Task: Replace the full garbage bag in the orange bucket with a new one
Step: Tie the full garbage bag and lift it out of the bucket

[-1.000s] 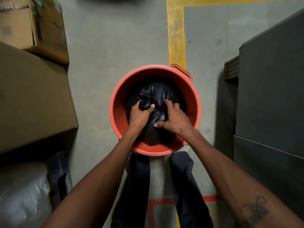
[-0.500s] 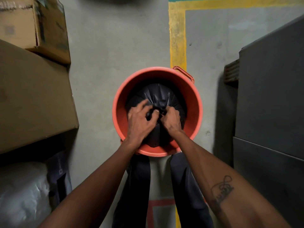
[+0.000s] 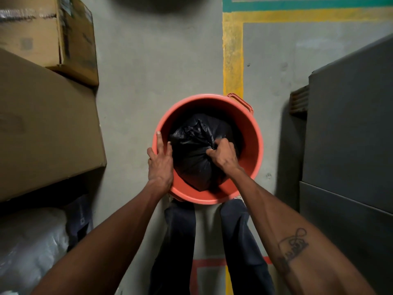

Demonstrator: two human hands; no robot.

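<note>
Grey concrete floor (image 3: 159, 60) with yellow painted lines carries the orange bucket (image 3: 254, 133), just in front of the person's legs. Inside it sits the full black bag (image 3: 191, 160), its top gathered shut. The right hand (image 3: 223, 155) grips that gathered neck in a fist, likely ready to lift. The left hand (image 3: 160, 160) lies with straight fingers over the near-left rim, seemingly to hold the bucket down. A cardboard box (image 3: 49, 128) on the left and a grey cabinet (image 3: 348, 135) on the right stand apart from the bucket, so straight up looks freest.

Grey concrete floor (image 3: 153, 71), yellow floor line (image 3: 232, 60), teal stripe (image 3: 297, 5), cardboard boxes (image 3: 42, 116) left, dark grey cabinet (image 3: 348, 133) right
</note>
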